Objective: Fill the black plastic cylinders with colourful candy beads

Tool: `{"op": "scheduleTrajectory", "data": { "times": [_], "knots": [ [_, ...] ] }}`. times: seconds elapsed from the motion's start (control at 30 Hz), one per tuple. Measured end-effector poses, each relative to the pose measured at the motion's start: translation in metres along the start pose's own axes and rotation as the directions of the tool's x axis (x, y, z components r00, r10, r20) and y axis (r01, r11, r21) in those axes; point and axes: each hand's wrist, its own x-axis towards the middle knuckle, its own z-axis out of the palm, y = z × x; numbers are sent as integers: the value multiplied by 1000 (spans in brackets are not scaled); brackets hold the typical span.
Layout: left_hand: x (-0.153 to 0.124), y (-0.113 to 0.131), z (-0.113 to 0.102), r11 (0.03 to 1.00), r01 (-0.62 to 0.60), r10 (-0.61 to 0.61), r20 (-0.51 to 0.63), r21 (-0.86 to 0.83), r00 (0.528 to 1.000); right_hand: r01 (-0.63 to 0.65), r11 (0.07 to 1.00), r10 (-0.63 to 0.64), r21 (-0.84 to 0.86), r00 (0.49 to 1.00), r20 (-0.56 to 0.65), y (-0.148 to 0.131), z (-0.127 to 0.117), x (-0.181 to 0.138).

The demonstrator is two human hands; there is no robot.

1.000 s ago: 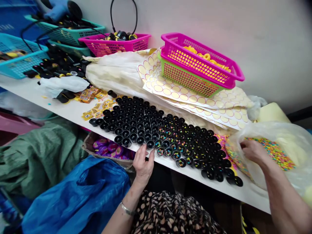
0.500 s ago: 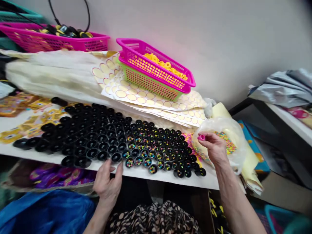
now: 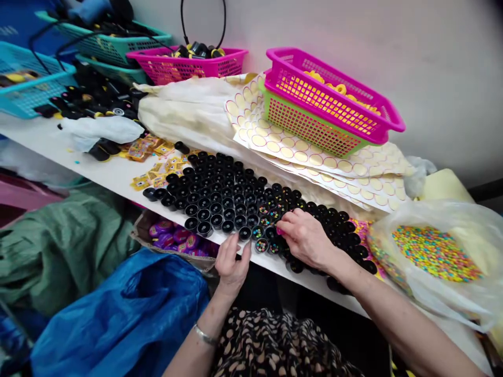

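My right hand is over the rows of small black cups, pinching a small pink cup that shows only as a sliver beside the fingers. Some cups under and around this hand hold coloured candy beads; those further left look bare inside. At the table's front edge my left hand rests with thumb and fingers apart, fingertips beside a black cup in the front row. To the right, an open clear plastic bag holds a heap of multicoloured beads.
Behind the cups, sheets of round stickers lie beneath a pink basket of yellow rings, stacked on a green one. Yellow packets lie left of the cups. A box of purple items and a blue bag are below the edge.
My right hand has moved left from beside the bead bag to over the cups, still holding the pink cup. The view has turned left; my left hand stays at the front row.
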Motion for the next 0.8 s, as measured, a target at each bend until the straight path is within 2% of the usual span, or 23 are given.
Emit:
{"op": "scheduleTrajectory", "data": {
  "times": [0.1, 0.2, 0.27, 0.37, 0.43, 0.47, 0.5, 0.53, 0.6, 0.63, 0.67, 0.7, 0.73, 0.77, 0.8],
  "knots": [
    [-2, -1, 0, 1000, 31, -31, 21, -4, 999, 63, 982, -45, -177, 994, 99, -8, 2, 6],
    [-3, -1, 0, 999, 40, -40, 25, -24, 999, 101, 964, -64, -246, 986, 156, -16, 7, 14],
    [-4, -1, -1, 999, 36, -35, 25, -35, 999, 98, 960, -59, -263, 987, 150, -19, 7, 17],
    [-3, -1, -1, 999, 30, -29, 22, -22, 999, 31, 974, -20, -222, 998, 52, -13, -4, 7],
    [-3, -2, -1, 1000, 25, -25, 18, -11, 1000, -82, 992, 70, -96, 990, -119, 6, -13, -16],
    [-3, -2, -1, 1000, 21, -21, 16, -8, 1000, -155, 988, 152, 5, 961, -233, 22, -18, -34],
    [-3, -2, 0, 1000, 18, -18, 16, -7, 1000, -219, 967, 251, 129, 903, -348, 41, -21, -54],
    [-3, -2, 0, 1000, 14, -14, 17, -7, 1000, -308, 916, 395, 257, 809, -435, 64, -23, -77],
    [-1, -2, 0, 1000, 7, -7, 13, -4, 1000, -550, 715, 699, 432, 554, -452, 116, -24, -126],
    [-1, -2, 0, 1000, 4, -4, 6, 0, 1000, -668, 596, 794, 445, 410, -448, 142, -23, -148],
    [0, -1, 0, 1000, 1, -1, 1, 4, 1000, -790, 483, 845, 377, 308, -437, 166, -21, -168],
    [1, -1, 0, 1000, -2, 2, -3, 8, 1000, -886, 382, 887, 263, 271, -373, 186, -18, -183],
    [1, -1, 0, 1000, -5, 5, -6, 9, 1000, -927, 332, 912, 173, 269, -310, 202, -15, -193],
    [2, -1, 1, 1000, -7, 7, -7, 9, 1000, -945, 312, 931, 96, 284, -228, 213, -12, -199],
    [2, -1, 1, 1000, -9, 9, -6, 7, 1000, -942, 331, 936, 47, 322, -142, 220, -10, -201]
  ]
}}
